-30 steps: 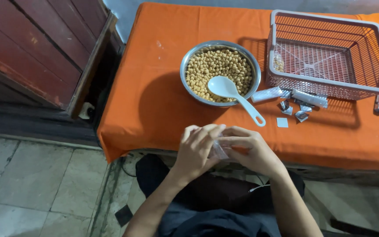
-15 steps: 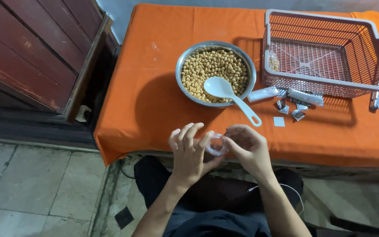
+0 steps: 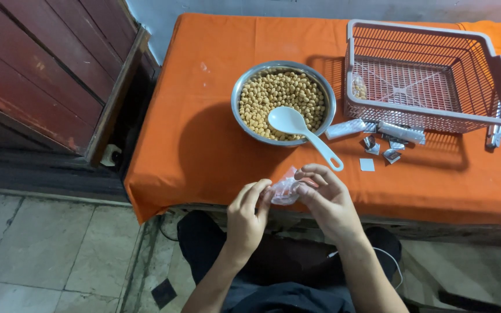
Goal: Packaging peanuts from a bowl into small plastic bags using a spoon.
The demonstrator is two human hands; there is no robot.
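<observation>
Head view: the far edge of the table (image 3: 215,150) and its right end run out of the picture, and the person's elbows and lap are cut off at the bottom. What lies inside the small clear plastic bag (image 3: 285,189) is hard to make out; it looks crumpled and nearly flat, with a faint pink cast from the orange cloth (image 3: 204,75) behind it. The contents of the small silver packets (image 3: 378,136) beside the basket cannot be told either.

Both forearms rise from the bottom edge and meet at the near rim of the table. The left hand (image 3: 247,217) is turned palm inward, its fingertips pinching the left side of the bag. The right hand (image 3: 327,200) curls over from the other side, thumb and forefinger closed on the bag's right edge, so the 2 hands are close together with only the bag between them.

The bag sits just above the table's near edge, in front of the steel bowl (image 3: 239,87) of round tan nuts (image 3: 279,95). A white plastic spoon (image 3: 302,130) rests in the bowl, handle pointing toward the right hand. A pinkish mesh basket (image 3: 430,119) stands to the right, holding 1 small filled bag (image 3: 358,87) in its left corner.
</observation>
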